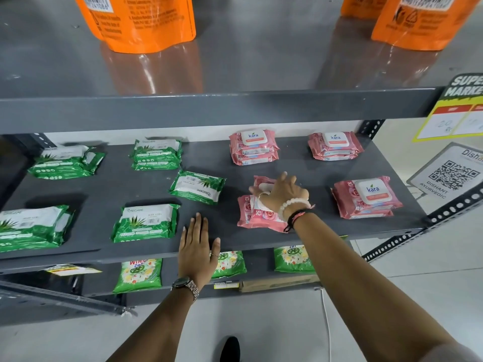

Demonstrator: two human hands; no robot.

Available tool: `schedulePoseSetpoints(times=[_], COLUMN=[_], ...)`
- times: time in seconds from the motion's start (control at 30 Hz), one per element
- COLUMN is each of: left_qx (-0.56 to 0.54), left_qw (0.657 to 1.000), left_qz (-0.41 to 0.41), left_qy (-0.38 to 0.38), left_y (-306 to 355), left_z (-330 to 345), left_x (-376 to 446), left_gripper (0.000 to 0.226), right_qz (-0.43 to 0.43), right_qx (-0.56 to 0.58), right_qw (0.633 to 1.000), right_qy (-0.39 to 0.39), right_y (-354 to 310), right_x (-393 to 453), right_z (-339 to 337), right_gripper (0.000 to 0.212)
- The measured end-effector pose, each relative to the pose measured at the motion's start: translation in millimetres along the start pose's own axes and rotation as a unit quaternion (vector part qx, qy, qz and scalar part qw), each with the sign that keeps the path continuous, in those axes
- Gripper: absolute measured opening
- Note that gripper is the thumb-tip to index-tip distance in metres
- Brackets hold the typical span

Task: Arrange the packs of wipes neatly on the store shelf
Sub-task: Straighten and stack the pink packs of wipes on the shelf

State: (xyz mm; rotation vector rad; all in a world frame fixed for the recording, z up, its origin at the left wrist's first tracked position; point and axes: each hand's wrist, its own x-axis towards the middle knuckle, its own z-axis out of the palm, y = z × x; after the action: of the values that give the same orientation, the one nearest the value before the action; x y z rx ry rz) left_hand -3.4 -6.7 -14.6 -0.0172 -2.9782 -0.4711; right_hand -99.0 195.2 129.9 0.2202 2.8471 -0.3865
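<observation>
Our right hand grips and half hides a pink plastic wipes pack; our left hand lies flat, open, empty on the grey metal shelf.

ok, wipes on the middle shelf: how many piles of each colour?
Green wipes piles: 5
Pink wipes piles: 4
Total: 9 piles. Several are stacked, so the exact pack count is unclear.
</observation>
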Motion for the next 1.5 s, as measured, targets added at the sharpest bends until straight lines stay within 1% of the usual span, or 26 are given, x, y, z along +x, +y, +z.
schedulePoseSetpoints(times=[0.03,0.07,0.1,0.13,0.17,0.2,0.23,0.3,0.37,0.5,0.57,0.73,0.83,1.07,1.13,1.2,1.27,1.33,1.4,1.5], left_qx=[-0.001,-0.001,-0.002,-0.003,-0.004,-0.005,-0.004,-0.002,-0.004,-0.005,-0.006,-0.002,0.002,0.005,0.007,0.008,0.012,0.025,0.040,0.041], left_qw=[1.000,1.000,1.000,1.000,1.000,1.000,1.000,1.000,1.000,1.000,1.000,1.000,1.000,1.000,0.999,0.999,0.999,0.999,0.998,0.997], left_qz=[0.001,0.001,0.001,0.000,-0.001,-0.001,-0.001,-0.001,0.000,-0.001,-0.001,-0.001,0.001,0.006,0.009,0.021,0.039,0.041,0.033,0.008], left_qy=[0.000,0.001,0.001,0.001,0.001,0.000,-0.001,-0.005,-0.010,-0.018,-0.021,-0.022,-0.022,-0.029,-0.034,-0.037,-0.020,0.009,0.035,0.064], left_y=[-0.2,-0.3,-0.4,-0.2,0.1,0.3,0.4,0.3,0.4,0.6,0.9,0.8,0.4,1.3,0.8,-0.6,-3.9,-12.7,-31.0,-79.9], left_z=[-0.4,-0.6,-0.4,-0.3,-0.3,-0.2,-0.5,-1.1,-1.9,-3.2,-4.1,-4.5,-4.3,-6.3,-6.3,-7.1,-13.2,-26.6,-44.0,-68.6], left_x=[0.0,-0.1,-0.2,-0.4,-0.5,-0.5,-0.7,-0.4,-0.1,-0.1,-0.1,0.3,0.1,-0.5,-0.1,-0.4,-3.1,-8.4,-15.2,-25.7], left_gripper=[0.063,0.063,0.063,0.063,0.063,0.063,0.063,0.063,0.063,0.063,0.063,0.063,0.063,0.064,0.066,0.070,0.068,0.063,0.060,0.059], right_qz=[-0.033,-0.088,-0.156,-0.227,-0.290,-0.327,-0.346,-0.364,-0.362,-0.324,-0.304,-0.261,-0.249,-0.240,-0.236,-0.238,-0.254,-0.282,-0.298,-0.304], right_qx=[0.002,0.001,-0.007,-0.034,-0.076,-0.117,-0.146,-0.165,-0.167,-0.152,-0.123,-0.052,-0.038,-0.052,-0.061,-0.073,-0.073,-0.057,-0.033,-0.026], right_qw=[0.999,0.996,0.987,0.973,0.954,0.937,0.924,0.911,0.913,0.929,0.940,0.963,0.968,0.969,0.970,0.968,0.964,0.957,0.953,0.952], right_qy=[0.012,0.032,0.039,0.026,-0.007,-0.047,-0.076,-0.098,-0.093,-0.095,-0.089,-0.043,-0.023,0.004,0.002,-0.008,0.000,0.033,0.045,0.011], right_y=[4.1,9.0,14.5,19.6,23.2,24.8,25.0,24.6,24.5,25.0,24.6,22.8,20.9,19.7,19.6,18.3,12.4,0.0,-19.6,-58.3], right_x=[2.7,6.3,10.2,12.9,14.5,12.3,10.4,8.0,7.0,5.7,5.1,-3.1,-9.4,-13.0,-12.3,-10.7,-8.4,-5.3,-4.0,2.6], right_z=[-4.4,-8.9,-13.2,-16.7,-18.0,-20.2,-20.0,-17.1,-13.4,-12.6,-8.6,-1.2,-0.3,3.2,3.8,4.1,4.8,4.7,4.8,13.4], right_gripper=[0.067,0.054,0.051,0.060,0.072,0.080,0.085,0.086,0.084,0.077,0.076,0.073,0.069,0.065,0.068,0.081,0.093,0.088,0.080,0.074])
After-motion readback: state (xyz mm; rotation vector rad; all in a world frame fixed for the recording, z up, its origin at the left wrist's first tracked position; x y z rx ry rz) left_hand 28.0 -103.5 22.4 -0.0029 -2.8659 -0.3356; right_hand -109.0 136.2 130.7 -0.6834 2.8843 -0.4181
